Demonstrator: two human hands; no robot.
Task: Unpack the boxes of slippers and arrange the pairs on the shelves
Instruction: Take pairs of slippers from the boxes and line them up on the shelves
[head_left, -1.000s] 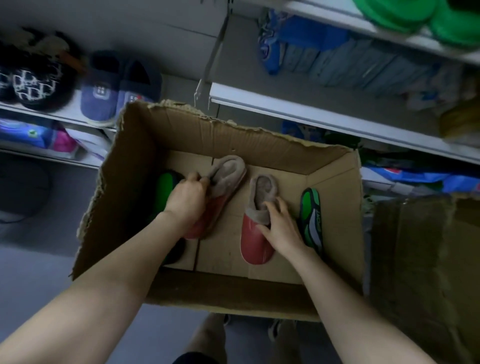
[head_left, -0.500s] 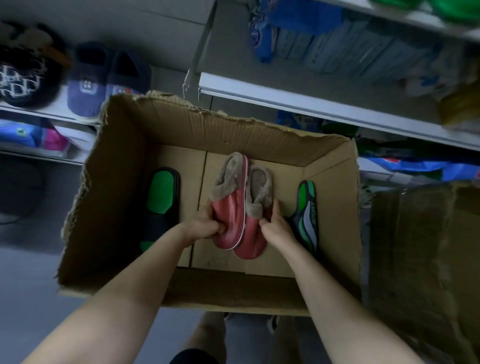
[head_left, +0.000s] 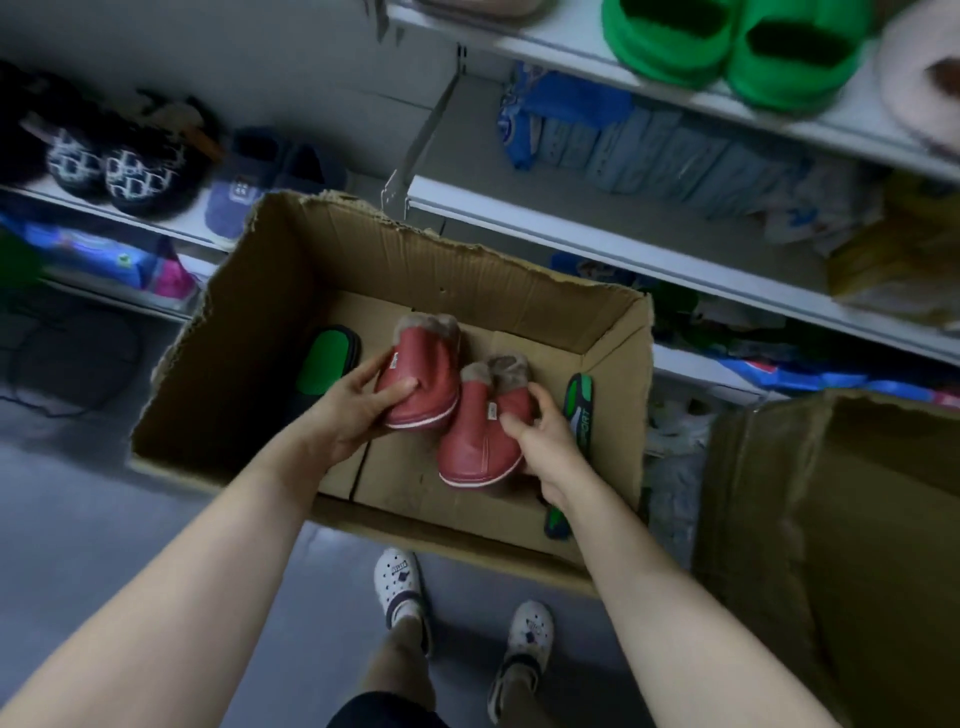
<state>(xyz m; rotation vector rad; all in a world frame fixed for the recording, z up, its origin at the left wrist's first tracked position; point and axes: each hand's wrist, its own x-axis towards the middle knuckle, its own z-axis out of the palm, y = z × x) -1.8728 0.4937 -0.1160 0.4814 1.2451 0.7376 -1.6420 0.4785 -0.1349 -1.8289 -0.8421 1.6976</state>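
Two red fur-lined slippers (head_left: 423, 379), a moment ago together on the cardboard box (head_left: 249, 353) floor, are now lifted apart, left hand (head_left: 353, 415) and right hand (head_left: 545, 441) each gripping one, probably ready for the shelf (head_left: 571, 235) at 1 o'clock.

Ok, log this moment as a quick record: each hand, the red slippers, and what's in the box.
left hand: grips first red slipper
right hand: grips second red slipper
pair: close together, toes toward the person, above the box floor
cardboard box: open; holds green-black slipper and green sport slipper
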